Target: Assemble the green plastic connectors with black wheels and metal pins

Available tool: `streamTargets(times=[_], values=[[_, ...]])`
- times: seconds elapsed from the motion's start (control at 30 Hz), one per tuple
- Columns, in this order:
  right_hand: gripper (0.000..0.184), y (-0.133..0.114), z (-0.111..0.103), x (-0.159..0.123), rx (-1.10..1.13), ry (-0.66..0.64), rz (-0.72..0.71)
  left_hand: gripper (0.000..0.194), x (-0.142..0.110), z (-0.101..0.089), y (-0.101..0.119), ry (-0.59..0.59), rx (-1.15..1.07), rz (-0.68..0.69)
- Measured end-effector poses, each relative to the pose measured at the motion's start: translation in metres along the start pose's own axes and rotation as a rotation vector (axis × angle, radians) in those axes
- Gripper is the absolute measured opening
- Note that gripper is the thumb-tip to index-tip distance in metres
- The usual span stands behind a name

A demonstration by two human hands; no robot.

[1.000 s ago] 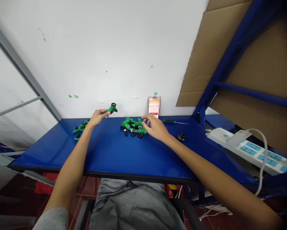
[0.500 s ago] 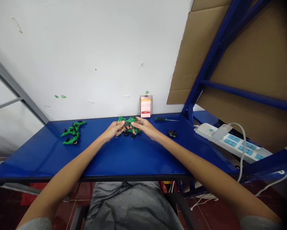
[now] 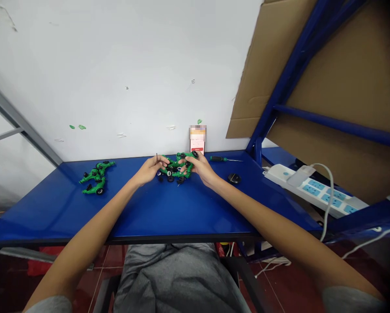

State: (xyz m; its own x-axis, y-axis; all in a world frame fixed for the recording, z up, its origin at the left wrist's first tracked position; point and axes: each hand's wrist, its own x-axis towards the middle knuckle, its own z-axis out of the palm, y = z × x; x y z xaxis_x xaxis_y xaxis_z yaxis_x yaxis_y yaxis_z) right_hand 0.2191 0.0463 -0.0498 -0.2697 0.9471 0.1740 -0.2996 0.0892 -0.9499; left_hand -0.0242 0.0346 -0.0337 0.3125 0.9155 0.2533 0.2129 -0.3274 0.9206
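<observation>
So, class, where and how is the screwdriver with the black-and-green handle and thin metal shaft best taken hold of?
Probably by the middle of its thick handle, held crosswise, coming from above and the near side of the blue table. The screwdriver lies flat, handle to the left and thin shaft pointing right, with the white wall close behind.

This looks like a small workshop or assembly corner: a blue workbench (image 3: 182, 213) carries green-and-black assemblies (image 3: 100, 173) toward nine o'clock and a screwdriver (image 3: 218, 159) at three. A multi-socket power strip (image 3: 314, 192) lies beyond, between three and four; bare cardboard (image 3: 258, 74) stands beside a blue metal frame (image 3: 284, 87) toward two o'clock.
</observation>
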Motion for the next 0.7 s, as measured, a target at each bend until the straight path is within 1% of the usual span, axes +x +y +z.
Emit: streamTargets(times=[0.03, 0.1, 0.17, 0.3, 0.37, 0.47, 0.53, 0.6, 0.7], values=[[0.038, -0.001, -0.001, 0.001, 0.005, 0.001, -0.005, 0.015, -0.001, -0.001, 0.002, -0.027, 0.009, -0.008], [0.040, -0.002, -0.002, 0.001, 0.000, -0.005, -0.012, 0.030, -0.004, -0.001, 0.006, -0.103, 0.008, -0.058], [0.040, -0.003, -0.002, 0.001, -0.017, -0.010, -0.029, 0.043, -0.006, -0.001, 0.008, -0.135, 0.040, -0.076], [0.039, -0.004, -0.003, -0.001, -0.037, -0.031, -0.060, 0.057, -0.007, 0.000, 0.009, -0.065, 0.200, 0.029], [0.040, -0.003, -0.004, -0.001, -0.035, -0.042, -0.073, 0.058, -0.006, 0.001, 0.008, -0.041, 0.196, 0.012], [0.042, -0.002, -0.006, -0.001, -0.005, -0.045, -0.076, 0.053, -0.005, 0.003, 0.007, -0.031, 0.109, -0.058], [0.041, -0.002, -0.005, -0.001, 0.023, -0.059, -0.060, 0.049, -0.004, 0.005, 0.006, -0.023, 0.049, -0.051], [0.041, -0.002, -0.003, -0.003, 0.052, -0.107, -0.027, 0.047, -0.003, 0.008, 0.004, -0.004, -0.035, -0.037], [0.037, -0.004, 0.004, -0.008, 0.106, -0.187, 0.029, 0.047, -0.004, 0.014, 0.003, 0.042, -0.212, -0.083]])
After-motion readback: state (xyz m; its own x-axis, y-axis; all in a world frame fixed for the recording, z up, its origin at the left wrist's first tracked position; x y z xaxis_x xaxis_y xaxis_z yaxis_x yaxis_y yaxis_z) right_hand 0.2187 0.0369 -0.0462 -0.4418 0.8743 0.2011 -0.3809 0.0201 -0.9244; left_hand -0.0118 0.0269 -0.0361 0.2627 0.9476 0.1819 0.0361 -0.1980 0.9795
